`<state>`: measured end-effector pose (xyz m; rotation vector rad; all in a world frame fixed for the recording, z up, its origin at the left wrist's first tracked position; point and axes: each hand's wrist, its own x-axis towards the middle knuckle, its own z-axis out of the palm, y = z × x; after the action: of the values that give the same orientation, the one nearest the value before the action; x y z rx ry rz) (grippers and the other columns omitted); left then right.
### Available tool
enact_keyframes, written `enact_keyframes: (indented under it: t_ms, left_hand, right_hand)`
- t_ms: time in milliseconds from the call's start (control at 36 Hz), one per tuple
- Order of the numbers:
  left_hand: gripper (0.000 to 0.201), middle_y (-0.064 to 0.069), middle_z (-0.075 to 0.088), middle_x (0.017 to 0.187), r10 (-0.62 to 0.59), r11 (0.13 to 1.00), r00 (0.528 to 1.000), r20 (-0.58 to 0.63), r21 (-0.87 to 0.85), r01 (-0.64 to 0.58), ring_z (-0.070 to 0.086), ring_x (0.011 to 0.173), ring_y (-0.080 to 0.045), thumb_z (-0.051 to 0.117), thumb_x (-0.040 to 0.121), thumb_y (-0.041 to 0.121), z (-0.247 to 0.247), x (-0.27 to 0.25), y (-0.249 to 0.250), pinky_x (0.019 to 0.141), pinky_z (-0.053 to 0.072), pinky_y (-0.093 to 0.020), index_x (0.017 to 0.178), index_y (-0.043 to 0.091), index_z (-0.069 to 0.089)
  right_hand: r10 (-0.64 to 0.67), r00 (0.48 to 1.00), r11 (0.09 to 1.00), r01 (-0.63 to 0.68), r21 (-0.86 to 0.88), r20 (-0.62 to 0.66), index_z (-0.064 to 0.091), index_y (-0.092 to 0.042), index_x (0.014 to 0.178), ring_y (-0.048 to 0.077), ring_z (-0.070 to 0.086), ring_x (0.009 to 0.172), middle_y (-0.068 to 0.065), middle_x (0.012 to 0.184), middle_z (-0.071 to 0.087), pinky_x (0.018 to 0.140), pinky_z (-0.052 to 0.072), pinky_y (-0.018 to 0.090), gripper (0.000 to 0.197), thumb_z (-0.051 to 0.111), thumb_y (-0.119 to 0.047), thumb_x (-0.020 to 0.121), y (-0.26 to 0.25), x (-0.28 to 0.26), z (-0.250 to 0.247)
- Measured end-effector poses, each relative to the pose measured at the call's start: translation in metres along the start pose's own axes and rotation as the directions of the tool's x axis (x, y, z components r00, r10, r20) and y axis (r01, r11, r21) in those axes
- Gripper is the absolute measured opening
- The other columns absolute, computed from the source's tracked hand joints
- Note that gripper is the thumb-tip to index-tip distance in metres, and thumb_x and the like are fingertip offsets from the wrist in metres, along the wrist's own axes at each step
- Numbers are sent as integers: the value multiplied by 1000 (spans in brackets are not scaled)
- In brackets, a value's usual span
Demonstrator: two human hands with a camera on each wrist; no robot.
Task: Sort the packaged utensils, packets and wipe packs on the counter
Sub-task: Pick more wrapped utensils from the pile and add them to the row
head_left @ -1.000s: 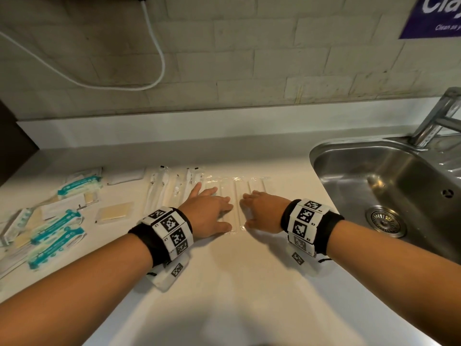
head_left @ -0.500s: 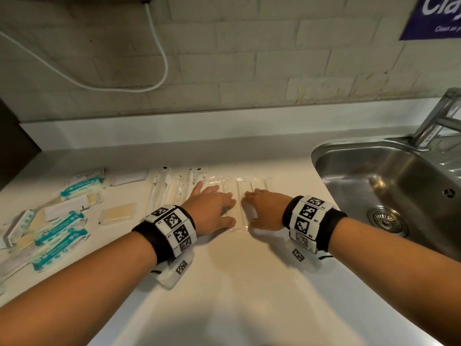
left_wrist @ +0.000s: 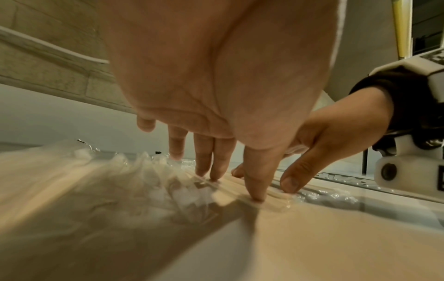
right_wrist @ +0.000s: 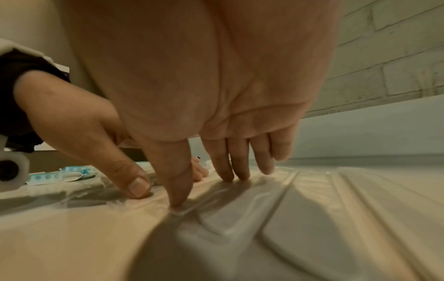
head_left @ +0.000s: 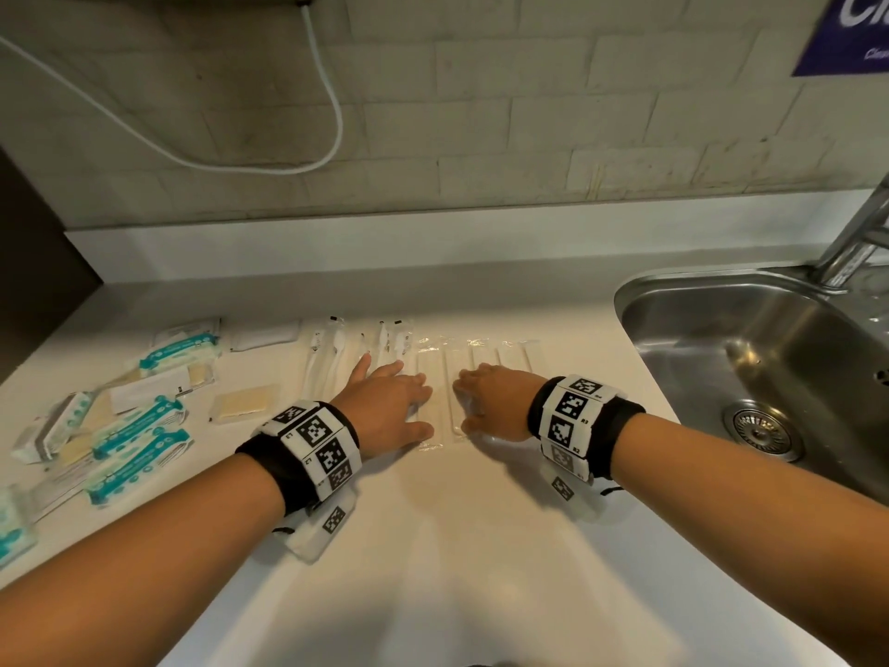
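Clear-wrapped wooden utensils [head_left: 447,392] lying flat in a row on the counter [head_left: 481,546], barely shifting over the last second. Left hand [head_left: 389,411] and right hand [head_left: 495,402] pressing down on them, grip wide and flat, fingertips nudging wrappers into line. Suggesting final tidying of this group. Plastic utensil packs [head_left: 336,358], then teal wipe packs [head_left: 139,426] lying further left; sink [head_left: 697,300] sitting right.

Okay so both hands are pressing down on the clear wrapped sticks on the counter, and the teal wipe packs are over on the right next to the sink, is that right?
Not quite. Both hands, left hand and right hand, do press on the clear wrapped sticks on the counter, but the teal wipe packs lie on the left side, away from the sink. The head view shows it.
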<state>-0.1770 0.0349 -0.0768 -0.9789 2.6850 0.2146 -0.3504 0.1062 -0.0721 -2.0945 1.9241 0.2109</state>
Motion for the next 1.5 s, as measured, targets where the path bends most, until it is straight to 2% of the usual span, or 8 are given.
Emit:
enact_keyframes:
  t_ms: [278, 389, 500, 750, 1139, 1306, 1417, 1500]
  left_hand:
    - [58, 9, 20, 161, 10, 990, 1000, -5, -139, -11, 6, 151, -18, 47, 93, 56, -3, -4, -5, 120, -7, -50, 145, 31, 40]
    - [49, 13, 33, 155, -81, 944, 976, -204, -329, 10, 20, 147, -16, 51, 94, 49, -8, -11, -18, 121, 4, -45, 142, 38, 43]
    - [39, 13, 46, 147, -140, 956, 937, -319, -291, 43, 32, 139, -16, 53, 96, 40, -21, -20, -45, 116, 15, -42, 135, 37, 52]
    - [70, 14, 9, 161, -37, 999, 999, -6, 28, 38, -9, 150, -24, 47, 90, 61, -6, -26, -66, 115, -16, -50, 151, 37, 24]
    - [75, 9, 32, 157, 59, 998, 995, -77, -13, -60, 11, 148, -23, 45, 84, 72, 7, -33, -73, 118, -7, -49, 148, 33, 37]
    - [72, 8, 34, 156, 14, 981, 990, -140, -190, -41, 16, 147, -18, 54, 85, 65, 4, -43, -80, 119, -4, -45, 148, 37, 33]
    - [70, 10, 24, 160, 2, 992, 995, -99, -126, -15, 8, 149, -21, 51, 88, 61, 1, -47, -97, 119, -6, -47, 150, 37, 29]
    - [72, 10, 15, 162, 48, 999, 999, -4, 10, -48, -1, 150, -24, 44, 89, 66, 4, -46, -104, 118, -9, -51, 152, 38, 23]
  right_hand:
    - [38, 999, 999, -38, -12, -21, 57, -12, 114, 22, 54, 109, 3, 114, 57, 91, 44, 31, 27, 50, -27, 92, -7, -2, 0]
    - [29, 1000, 1000, -29, -7, 8, 56, -13, 121, 22, 53, 116, 4, 122, 57, 96, 40, 31, 36, 51, -35, 93, -14, -2, -12]
    - [-9, 999, 999, 11, 43, -47, 47, -15, 137, 23, 49, 124, 4, 140, 50, 105, 40, 36, 52, 52, -42, 93, -29, 2, -24]
    - [12, 1000, 999, -13, -44, -19, 45, -18, 139, 25, 46, 127, 4, 139, 51, 107, 39, 43, 66, 51, -59, 87, -72, 46, -17]
    - [67, 994, 997, -64, -38, 83, 37, -15, 144, 27, 32, 140, 7, 151, 37, 117, 25, 42, 68, 56, -49, 89, -86, 40, -17]
    - [70, 994, 996, -65, -54, 89, 35, -14, 146, 28, 25, 143, 7, 154, 32, 117, 20, 40, 67, 56, -46, 91, -89, 26, -21]
    - [39, 998, 998, -36, -60, 59, 21, -17, 152, 26, 14, 147, 4, 160, 16, 119, 15, 41, 72, 52, -46, 93, -96, 29, -28]
    - [19, 998, 995, -13, -99, 60, 22, -18, 152, 25, 15, 147, 4, 160, 18, 120, 14, 40, 73, 52, -48, 93, -104, 37, -29]
